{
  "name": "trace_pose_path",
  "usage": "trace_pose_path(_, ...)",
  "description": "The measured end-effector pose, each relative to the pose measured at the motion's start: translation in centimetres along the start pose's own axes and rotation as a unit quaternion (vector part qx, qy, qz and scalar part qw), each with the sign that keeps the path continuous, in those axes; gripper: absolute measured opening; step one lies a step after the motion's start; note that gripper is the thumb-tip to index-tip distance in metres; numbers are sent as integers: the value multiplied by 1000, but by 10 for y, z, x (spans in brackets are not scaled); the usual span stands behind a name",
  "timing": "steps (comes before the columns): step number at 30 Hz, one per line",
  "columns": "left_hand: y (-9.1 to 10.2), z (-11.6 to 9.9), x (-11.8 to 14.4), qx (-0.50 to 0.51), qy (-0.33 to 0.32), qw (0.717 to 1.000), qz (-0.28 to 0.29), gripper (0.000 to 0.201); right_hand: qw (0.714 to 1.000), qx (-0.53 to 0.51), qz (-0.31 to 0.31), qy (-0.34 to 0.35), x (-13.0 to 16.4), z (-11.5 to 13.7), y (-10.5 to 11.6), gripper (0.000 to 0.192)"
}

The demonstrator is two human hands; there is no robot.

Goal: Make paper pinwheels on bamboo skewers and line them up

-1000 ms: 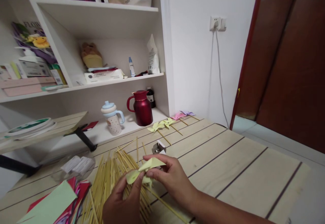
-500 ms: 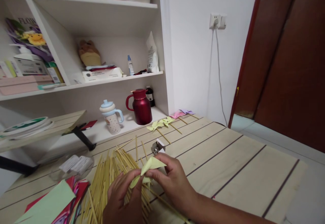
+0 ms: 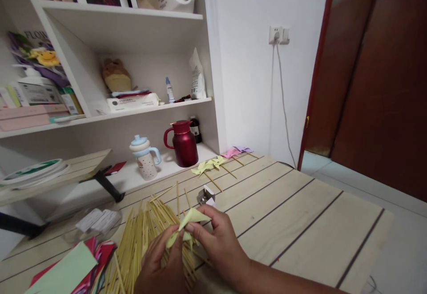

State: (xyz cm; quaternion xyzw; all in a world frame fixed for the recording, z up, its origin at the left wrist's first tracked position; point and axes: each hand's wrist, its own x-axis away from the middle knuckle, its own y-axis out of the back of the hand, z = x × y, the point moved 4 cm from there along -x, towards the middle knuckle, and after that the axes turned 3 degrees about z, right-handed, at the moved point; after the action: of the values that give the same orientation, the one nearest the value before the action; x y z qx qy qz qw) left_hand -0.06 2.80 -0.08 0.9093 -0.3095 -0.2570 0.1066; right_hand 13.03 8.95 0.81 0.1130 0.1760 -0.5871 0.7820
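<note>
Pale yellow paper (image 3: 193,216), bent into pinwheel-like blades, is pinched between both hands above a pile of thin wooden sticks (image 3: 142,236). My left hand (image 3: 163,258) grips its lower left part between thumb and fingers. On the other side, my right hand (image 3: 220,240) closes on it, thumb near the centre and fingers behind. The fingers hide part of the paper's middle. Just beyond the hands sits a small shiny container (image 3: 204,196) with white flaps. Yellow pinwheels (image 3: 209,165) on sticks lie at the table's back edge, beside a pink one (image 3: 231,152) and a purple one (image 3: 243,149).
Coloured paper sheets (image 3: 65,269) lie at the front left, near a clear plastic packet (image 3: 100,220). A red jug (image 3: 185,147) and a spotted cup (image 3: 147,163) stand by the shelf (image 3: 150,107). The slatted table (image 3: 293,214) extends right.
The view has tilted slightly, so the room sits a little lower and further left. Both hands keep their pinch on the yellow paper, with only slight finger movement.
</note>
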Motion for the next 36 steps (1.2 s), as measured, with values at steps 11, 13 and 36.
trace_pose_path(11, -2, 2, -3, 13, 56, 997, 48, 23, 992, -107, 35, -53, -4, -14, 0, 12)
trace_pose_path(13, -1, -4, -3, 30, 14, 999, 42, 17, 995, -87, 36, -44, -4, -11, 1, 12)
trace_pose_path(36, -18, 30, -11, 60, 161, 976, 137, 40, 984, -158, 16, -82, -8, -26, -1, 12)
